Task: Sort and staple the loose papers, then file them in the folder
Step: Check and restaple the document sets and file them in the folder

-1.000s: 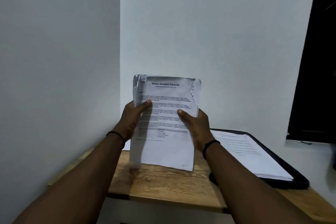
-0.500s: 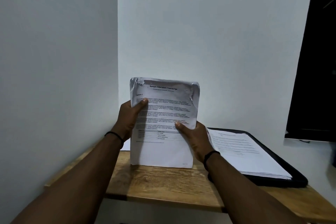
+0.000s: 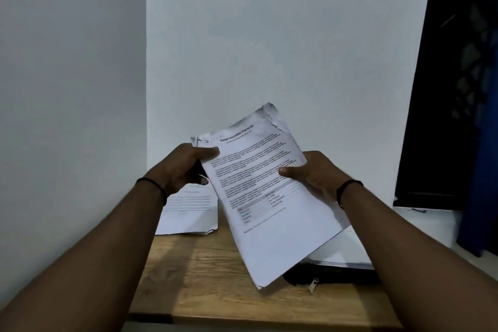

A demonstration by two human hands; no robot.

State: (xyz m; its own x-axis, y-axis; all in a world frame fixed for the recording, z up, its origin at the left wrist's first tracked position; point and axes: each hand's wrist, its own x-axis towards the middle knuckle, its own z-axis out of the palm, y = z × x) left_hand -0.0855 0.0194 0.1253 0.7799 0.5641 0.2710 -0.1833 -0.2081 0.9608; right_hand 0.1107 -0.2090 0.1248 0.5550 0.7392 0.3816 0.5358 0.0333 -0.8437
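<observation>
I hold a bundle of printed papers above the wooden table, tilted to the right with its crumpled top corner up. My left hand grips the bundle's upper left edge, thumb on the front. My right hand grips its right edge, thumb pressed on the page. A second stack of papers lies flat at the back left of the table. The black zip folder lies at the right, holding more sheets, and is mostly hidden behind the held bundle and my right arm.
The small wooden table stands in a corner between two pale walls. A dark window or door frame and blue fabric are at the far right. No stapler is in view.
The bundle stood upright on the table's surface before; now it is lifted and tilted to the right. The stack behind it at the back left has come into sight.
</observation>
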